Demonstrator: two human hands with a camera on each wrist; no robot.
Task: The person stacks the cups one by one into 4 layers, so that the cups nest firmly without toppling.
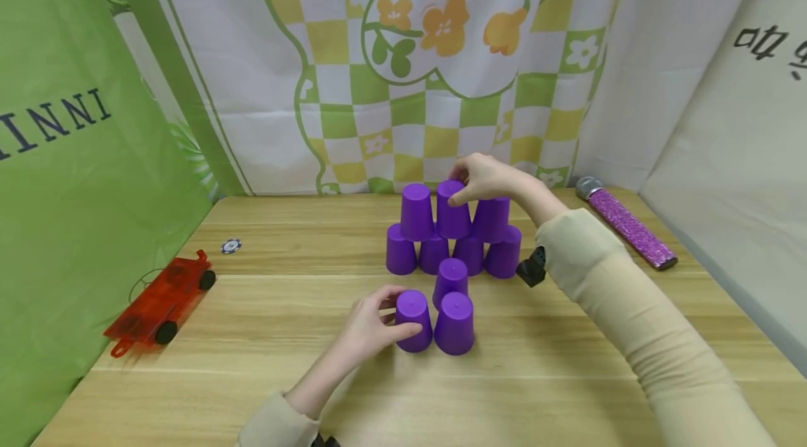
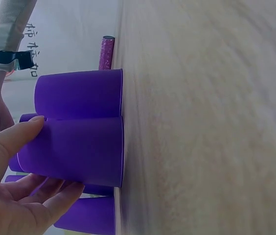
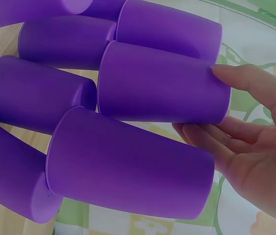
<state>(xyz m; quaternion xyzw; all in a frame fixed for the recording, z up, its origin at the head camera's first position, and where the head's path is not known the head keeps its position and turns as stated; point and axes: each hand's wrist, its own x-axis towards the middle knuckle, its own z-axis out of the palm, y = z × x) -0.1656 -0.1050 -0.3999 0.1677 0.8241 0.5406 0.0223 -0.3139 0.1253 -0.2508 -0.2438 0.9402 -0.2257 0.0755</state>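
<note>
Several upside-down purple cups form a bottom row (image 1: pixel 401 251) on the table, with a second row of three above. My right hand (image 1: pixel 482 177) pinches the middle cup (image 3: pixel 162 83) of that upper row near its top end, thumb on one side and fingers on the other. Either side of it stand a left cup (image 1: pixel 417 212) and a right cup (image 3: pixel 128 164). Nearer to me are three more upturned cups. Around the front left cup (image 2: pixel 72 152) my left hand (image 1: pixel 368 324) curls its thumb and fingers. A front right cup (image 1: pixel 454 324) stands beside it, and another cup (image 1: pixel 451 282) just behind.
On the left of the wooden table (image 1: pixel 284 363) lies a red toy car chassis (image 1: pixel 160 303) with black wheels. A poker chip (image 1: pixel 231 246) lies behind it. At the back right is a glittery pink microphone (image 1: pixel 630 226). Printed cloths hang around the table's back and sides.
</note>
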